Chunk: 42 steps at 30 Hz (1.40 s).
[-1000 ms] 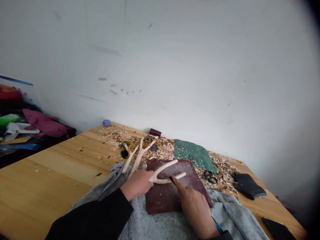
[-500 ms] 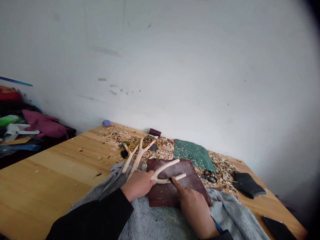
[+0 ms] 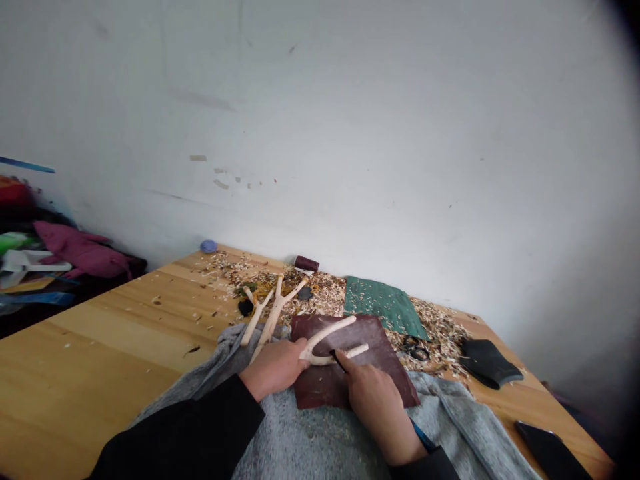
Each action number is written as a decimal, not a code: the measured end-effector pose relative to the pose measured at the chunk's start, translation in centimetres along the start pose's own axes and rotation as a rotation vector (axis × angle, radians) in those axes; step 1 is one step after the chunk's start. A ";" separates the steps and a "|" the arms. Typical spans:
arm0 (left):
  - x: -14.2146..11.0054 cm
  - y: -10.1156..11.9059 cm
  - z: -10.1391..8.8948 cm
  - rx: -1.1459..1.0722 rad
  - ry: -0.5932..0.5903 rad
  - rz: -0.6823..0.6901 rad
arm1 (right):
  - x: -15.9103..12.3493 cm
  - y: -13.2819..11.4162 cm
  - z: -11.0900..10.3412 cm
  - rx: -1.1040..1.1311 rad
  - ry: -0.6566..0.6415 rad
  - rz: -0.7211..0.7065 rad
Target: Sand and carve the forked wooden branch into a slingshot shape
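A peeled, Y-shaped wooden fork (image 3: 330, 330) is held low over a dark red leather-like sheet (image 3: 325, 390). My left hand (image 3: 277, 365) is closed round its stem, and the two prongs point away to the right. My right hand (image 3: 377, 403) is closed on a small dark tool (image 3: 338, 359), whose tip rests at the lower prong near the crotch. Most of that tool is hidden by the fingers, so its kind is unclear. Two more forked sticks (image 3: 274, 313) lie just beyond my left hand.
Wood shavings (image 3: 325, 297) cover the back of the wooden table (image 3: 100, 360). Among them are a green cloth (image 3: 385, 303), scissors (image 3: 416, 348) and a thread spool (image 3: 307, 263). A black pouch-like item (image 3: 490, 362) and a phone (image 3: 550, 448) lie right. Grey fabric (image 3: 310, 440) is nearest me.
My right hand has slid the dark tool left along the lower prong toward the crotch. My left hand keeps its hold on the fork. The whole view has shifted slightly.
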State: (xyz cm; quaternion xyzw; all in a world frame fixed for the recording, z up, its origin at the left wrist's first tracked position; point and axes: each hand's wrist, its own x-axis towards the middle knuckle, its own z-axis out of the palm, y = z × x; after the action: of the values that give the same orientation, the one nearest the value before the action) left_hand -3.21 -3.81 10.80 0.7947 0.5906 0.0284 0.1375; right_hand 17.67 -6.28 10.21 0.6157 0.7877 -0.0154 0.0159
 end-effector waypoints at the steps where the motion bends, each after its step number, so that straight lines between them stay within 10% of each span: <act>1: 0.0 0.0 0.1 0.010 0.008 0.005 | 0.2 0.0 0.0 0.021 -0.005 0.008; 15: 0.5 -0.6 0.9 0.056 0.061 0.017 | 1.0 3.2 0.3 0.720 -0.243 -0.034; 21: 1.0 -1.0 1.2 0.034 0.035 -0.005 | -0.2 4.1 0.7 0.258 0.122 0.026; 42: 1.3 -1.2 0.7 0.016 -0.017 0.024 | 0.1 2.7 1.6 -0.066 0.130 -0.090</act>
State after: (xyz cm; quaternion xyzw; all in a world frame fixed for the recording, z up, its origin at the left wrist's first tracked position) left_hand -3.81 -2.35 9.70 0.8031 0.5799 0.0185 0.1357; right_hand 20.30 -5.60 8.57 0.5785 0.8140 0.0500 -0.0156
